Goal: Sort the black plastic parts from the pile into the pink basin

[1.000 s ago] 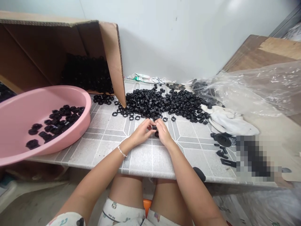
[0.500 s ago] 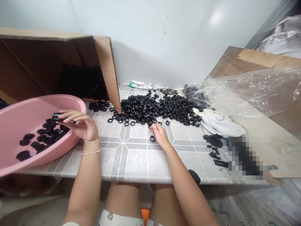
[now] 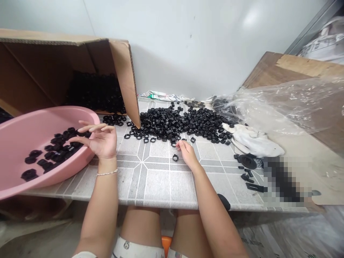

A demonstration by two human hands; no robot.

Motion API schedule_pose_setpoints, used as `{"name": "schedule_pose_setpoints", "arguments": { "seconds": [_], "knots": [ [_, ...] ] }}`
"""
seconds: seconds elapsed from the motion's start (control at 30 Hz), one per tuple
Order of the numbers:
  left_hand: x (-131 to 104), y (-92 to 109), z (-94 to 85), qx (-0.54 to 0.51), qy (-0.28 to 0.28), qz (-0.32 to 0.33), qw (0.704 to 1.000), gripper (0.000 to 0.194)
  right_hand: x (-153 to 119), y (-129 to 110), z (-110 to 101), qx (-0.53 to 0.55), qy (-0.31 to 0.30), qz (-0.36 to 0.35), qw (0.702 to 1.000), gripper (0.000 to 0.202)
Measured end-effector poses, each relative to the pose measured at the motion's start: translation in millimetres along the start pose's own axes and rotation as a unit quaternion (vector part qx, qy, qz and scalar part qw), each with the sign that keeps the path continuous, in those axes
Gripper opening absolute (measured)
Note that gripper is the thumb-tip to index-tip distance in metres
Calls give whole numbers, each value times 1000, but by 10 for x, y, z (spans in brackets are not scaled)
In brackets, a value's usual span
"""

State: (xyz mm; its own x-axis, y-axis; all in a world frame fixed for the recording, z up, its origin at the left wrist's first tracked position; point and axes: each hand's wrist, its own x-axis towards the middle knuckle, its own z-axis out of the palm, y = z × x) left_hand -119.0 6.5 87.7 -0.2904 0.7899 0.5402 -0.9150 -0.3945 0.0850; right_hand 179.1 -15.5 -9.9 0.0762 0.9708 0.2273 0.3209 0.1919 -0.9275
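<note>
My left hand [image 3: 100, 141] is raised over the right rim of a pink basin [image 3: 90, 154], its fingers spread and holding nothing. Inside the basin lie several black plastic pieces [image 3: 55, 147]. On the table my right hand [image 3: 188, 154] is closed in a pinch at the front edge of a heap of small black rings [image 3: 161, 122]. A black ring [image 3: 173, 144] shows at its fingertips, partly hidden by them. One loose black ring [image 3: 175, 157] lies just nearer to me, apart from the heap.
A cardboard box [image 3: 122, 68] lies on its side at the left, with black parts inside. To the right are a white cloth [image 3: 255, 141], clear plastic film [image 3: 292, 104], a black disc [image 3: 247, 161] and small black parts. The patterned table [image 3: 158, 182] ends before my knees.
My left hand has let go of the black piece it held over the basin, and its fingers have spread. My right hand stays at the heap's front edge. The view has shifted slightly.
</note>
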Motion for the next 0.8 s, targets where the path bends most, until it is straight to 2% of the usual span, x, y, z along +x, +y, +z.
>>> {"name": "schedule_pose_setpoints", "arguments": {
  "seconds": [0.07,0.1,0.13,0.17,0.2,0.23,0.27,0.33,0.37,0.43,0.53,0.67,0.8],
  "knots": [
    [7,-53,-29,33,14,-38,999,34,2,-11,-16,-1,9,-3,1000,48],
    [-14,-112,-44,87,21,-68,994,33,5,-14,-27,-1,20,0,1000,47],
    [-58,-195,-58,167,20,-106,980,31,9,-14,-41,0,37,6,999,47],
    [-129,-301,-71,268,7,-151,951,29,14,-8,-56,1,57,12,998,46],
    [-224,-426,-83,388,-25,-188,902,26,23,6,-72,2,80,18,997,45],
    [-341,-560,-93,493,-89,-239,832,23,33,27,-90,2,104,22,994,44],
    [-472,-695,-99,564,-168,-283,757,22,46,56,-110,3,128,24,991,43],
    [-739,-928,-107,640,-330,-295,628,22,78,131,-156,-1,176,25,984,39],
    [-856,-1013,-109,651,-397,-281,583,23,94,172,-182,-8,199,22,980,36],
    [-1027,-1113,-120,654,-481,-245,530,28,122,246,-234,-37,242,14,970,30],
    [-1115,-1132,-154,659,-515,-221,501,27,137,311,-288,-116,271,15,955,28],
    [-1091,-1099,-203,669,-497,-216,509,33,133,341,-292,-220,229,68,946,38],
    [-1093,-1099,-226,671,-493,-218,509,38,142,366,-280,-240,218,98,941,41]
  ]
}}
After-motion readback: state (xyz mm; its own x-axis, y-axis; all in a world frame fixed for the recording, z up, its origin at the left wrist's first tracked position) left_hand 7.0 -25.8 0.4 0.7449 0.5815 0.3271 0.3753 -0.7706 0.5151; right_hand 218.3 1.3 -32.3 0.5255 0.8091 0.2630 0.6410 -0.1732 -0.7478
